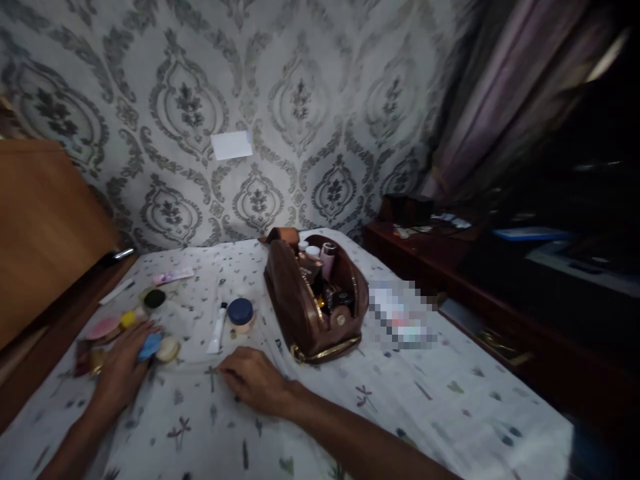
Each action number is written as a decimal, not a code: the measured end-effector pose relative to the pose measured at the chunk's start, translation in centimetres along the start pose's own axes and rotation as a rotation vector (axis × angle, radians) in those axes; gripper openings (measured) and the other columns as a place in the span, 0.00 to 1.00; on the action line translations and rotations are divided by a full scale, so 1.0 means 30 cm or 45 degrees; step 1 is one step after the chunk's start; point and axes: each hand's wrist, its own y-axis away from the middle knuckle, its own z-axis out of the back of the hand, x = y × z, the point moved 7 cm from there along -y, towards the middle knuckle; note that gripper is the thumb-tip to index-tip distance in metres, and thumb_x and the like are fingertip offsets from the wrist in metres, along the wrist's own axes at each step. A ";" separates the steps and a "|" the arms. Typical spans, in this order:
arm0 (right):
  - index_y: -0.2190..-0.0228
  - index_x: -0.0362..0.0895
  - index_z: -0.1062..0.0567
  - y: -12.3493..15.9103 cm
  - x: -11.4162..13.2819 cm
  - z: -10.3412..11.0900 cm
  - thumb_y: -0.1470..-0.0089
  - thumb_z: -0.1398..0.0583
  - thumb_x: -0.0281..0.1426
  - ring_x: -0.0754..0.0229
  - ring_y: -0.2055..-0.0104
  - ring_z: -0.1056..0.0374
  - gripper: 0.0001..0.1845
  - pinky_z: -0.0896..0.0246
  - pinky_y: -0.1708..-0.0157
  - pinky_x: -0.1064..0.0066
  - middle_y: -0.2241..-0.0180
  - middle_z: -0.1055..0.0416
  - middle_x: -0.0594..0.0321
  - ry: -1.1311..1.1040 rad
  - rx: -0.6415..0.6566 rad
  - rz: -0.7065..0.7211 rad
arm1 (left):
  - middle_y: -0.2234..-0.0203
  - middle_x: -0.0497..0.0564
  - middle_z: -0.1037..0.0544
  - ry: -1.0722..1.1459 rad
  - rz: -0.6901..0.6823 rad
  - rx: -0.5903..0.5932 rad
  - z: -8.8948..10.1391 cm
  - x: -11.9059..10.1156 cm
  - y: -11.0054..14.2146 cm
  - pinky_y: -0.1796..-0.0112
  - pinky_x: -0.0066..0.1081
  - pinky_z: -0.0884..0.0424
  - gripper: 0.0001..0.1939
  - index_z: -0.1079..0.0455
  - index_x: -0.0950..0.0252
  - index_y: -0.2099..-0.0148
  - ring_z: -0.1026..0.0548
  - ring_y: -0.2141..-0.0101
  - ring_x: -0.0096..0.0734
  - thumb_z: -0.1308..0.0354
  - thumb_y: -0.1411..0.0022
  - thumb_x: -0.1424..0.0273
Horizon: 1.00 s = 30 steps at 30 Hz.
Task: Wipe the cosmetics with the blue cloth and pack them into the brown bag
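Note:
My left hand (123,360) reaches over a cluster of small things at the left of the cloth, its fingers and thumb around a small blue item (150,347), blurred. Touching that item is a round cream-coloured container (169,349). A pink round thing (104,328) and a yellow one (129,319) lie by the fingers. My right hand (255,380) rests on the cloth with its fingers curled; whatever is under them is hidden. Beyond it stand a jar with a dark blue lid (241,313) and a white tube (217,330). A brown toiletry bag (293,300), unzipped, holds several bottles and cosmetics.
The patterned white cloth (300,427) covers the surface up to the papered wall. A dark green round thing (153,298) and a pink-and-white tube (173,276) lie at the back left. A pixelated patch (400,313) hides something right of the bag. Dark red furniture (425,260) borders the right.

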 end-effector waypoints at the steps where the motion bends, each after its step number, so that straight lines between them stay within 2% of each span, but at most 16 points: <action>1: 0.59 0.41 0.20 0.002 -0.004 0.001 0.42 0.42 0.24 0.56 0.57 0.25 0.12 0.34 0.53 0.68 0.61 0.20 0.53 -0.018 -0.014 -0.010 | 0.49 0.54 0.22 0.007 -0.001 -0.002 -0.003 -0.038 -0.012 0.42 0.54 0.35 0.19 0.28 0.59 0.49 0.29 0.43 0.52 0.51 0.40 0.63; 6: 0.59 0.41 0.21 0.005 -0.010 0.003 0.41 0.42 0.24 0.56 0.58 0.26 0.11 0.34 0.54 0.67 0.61 0.21 0.53 -0.127 -0.045 0.010 | 0.47 0.58 0.23 0.187 0.114 0.102 -0.020 -0.128 -0.054 0.41 0.51 0.35 0.20 0.28 0.64 0.46 0.30 0.42 0.47 0.52 0.35 0.62; 9: 0.59 0.41 0.21 0.001 -0.011 0.007 0.41 0.43 0.24 0.56 0.59 0.26 0.11 0.34 0.56 0.68 0.63 0.22 0.54 -0.151 -0.050 0.014 | 0.45 0.58 0.24 0.249 0.117 0.126 -0.024 -0.191 -0.063 0.42 0.49 0.33 0.19 0.29 0.64 0.45 0.28 0.43 0.44 0.52 0.35 0.67; 11: 0.60 0.42 0.21 -0.002 -0.011 0.011 0.41 0.43 0.24 0.56 0.60 0.27 0.11 0.34 0.58 0.68 0.64 0.22 0.55 -0.163 -0.059 0.005 | 0.44 0.57 0.24 0.200 -0.043 0.142 -0.036 -0.276 -0.064 0.39 0.49 0.37 0.22 0.30 0.63 0.44 0.30 0.41 0.42 0.52 0.39 0.74; 14: 0.63 0.42 0.22 -0.007 -0.012 0.018 0.41 0.43 0.23 0.57 0.62 0.27 0.10 0.36 0.60 0.69 0.66 0.23 0.56 -0.151 -0.065 -0.023 | 0.42 0.56 0.26 0.035 -0.339 0.293 -0.096 -0.426 -0.051 0.36 0.49 0.45 0.29 0.32 0.63 0.41 0.34 0.38 0.41 0.50 0.45 0.80; 16: 0.68 0.42 0.23 -0.011 -0.013 0.021 0.42 0.44 0.22 0.57 0.66 0.29 0.09 0.37 0.64 0.70 0.69 0.24 0.57 -0.113 -0.065 -0.045 | 0.41 0.58 0.28 -0.127 -0.421 0.442 -0.148 -0.500 -0.043 0.35 0.50 0.48 0.29 0.33 0.63 0.40 0.36 0.37 0.44 0.47 0.44 0.80; 18: 0.71 0.42 0.25 -0.014 -0.014 0.026 0.43 0.44 0.21 0.58 0.68 0.30 0.10 0.39 0.66 0.71 0.71 0.25 0.58 -0.086 -0.072 -0.059 | 0.39 0.60 0.30 -0.272 -0.404 0.546 -0.181 -0.546 -0.049 0.36 0.51 0.47 0.27 0.34 0.64 0.39 0.37 0.37 0.47 0.46 0.41 0.79; 21: 0.69 0.43 0.24 -0.017 -0.012 0.030 0.41 0.45 0.24 0.57 0.67 0.29 0.10 0.39 0.66 0.71 0.71 0.25 0.58 -0.097 -0.066 -0.070 | 0.39 0.61 0.31 -0.443 -0.261 0.683 -0.197 -0.569 -0.072 0.40 0.51 0.41 0.24 0.35 0.63 0.39 0.35 0.39 0.49 0.46 0.37 0.75; 24: 0.64 0.43 0.22 -0.015 -0.014 0.029 0.39 0.45 0.27 0.56 0.65 0.28 0.11 0.36 0.63 0.69 0.68 0.23 0.57 -0.139 -0.047 -0.092 | 0.42 0.60 0.28 -0.522 -0.121 0.748 -0.179 -0.558 -0.095 0.46 0.48 0.35 0.18 0.30 0.64 0.45 0.31 0.44 0.49 0.47 0.36 0.76; 30: 0.61 0.42 0.21 -0.012 -0.022 0.024 0.39 0.46 0.29 0.54 0.63 0.26 0.14 0.34 0.61 0.67 0.66 0.22 0.54 -0.183 -0.041 -0.100 | 0.58 0.61 0.21 -0.488 0.081 0.645 -0.131 -0.475 -0.121 0.54 0.45 0.32 0.17 0.28 0.66 0.51 0.26 0.54 0.49 0.46 0.42 0.81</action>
